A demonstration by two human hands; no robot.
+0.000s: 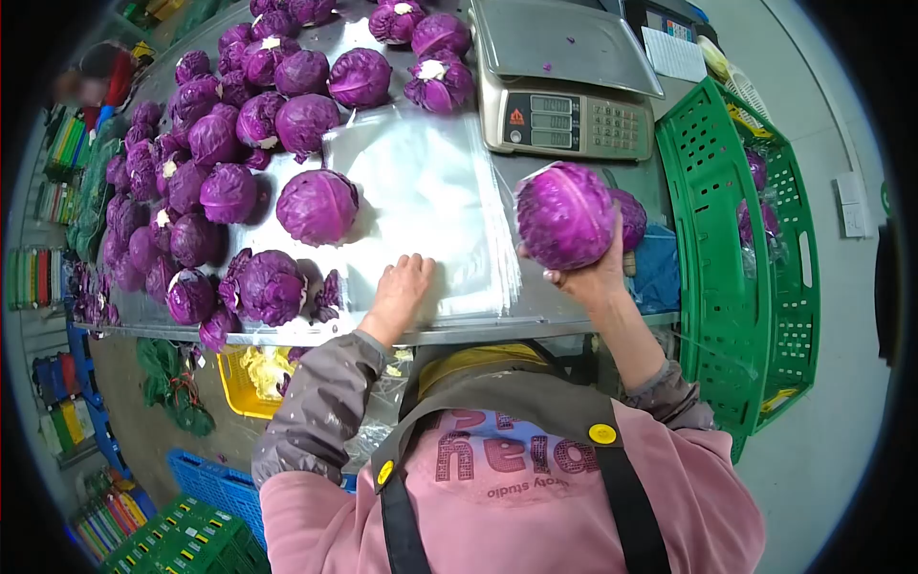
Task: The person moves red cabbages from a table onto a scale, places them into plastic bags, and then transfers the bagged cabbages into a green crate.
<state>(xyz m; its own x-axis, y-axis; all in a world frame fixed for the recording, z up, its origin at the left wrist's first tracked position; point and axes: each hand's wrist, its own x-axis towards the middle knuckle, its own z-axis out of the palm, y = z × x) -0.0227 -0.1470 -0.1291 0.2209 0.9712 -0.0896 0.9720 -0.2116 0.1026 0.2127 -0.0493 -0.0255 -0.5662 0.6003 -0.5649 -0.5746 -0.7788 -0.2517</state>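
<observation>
My right hand (595, 279) holds up a red cabbage (566, 216) from below and the side, above the table's right part. My left hand (402, 292) rests on a stack of clear plastic bags (430, 206), its fingers laid on the plastic near the table's front edge. One red cabbage (317, 207) sits on the left border of the bags. Another cabbage (626, 218) is partly hidden behind the held one, beside a blue plastic piece (656, 273).
Many red cabbages (212, 140) are heaped on the left of the metal table. A digital scale (564, 120) stands at the back. To the right is a green crate (719, 258) with bagged cabbages inside. A yellow basket (251, 394) with leaf scraps stands below the table.
</observation>
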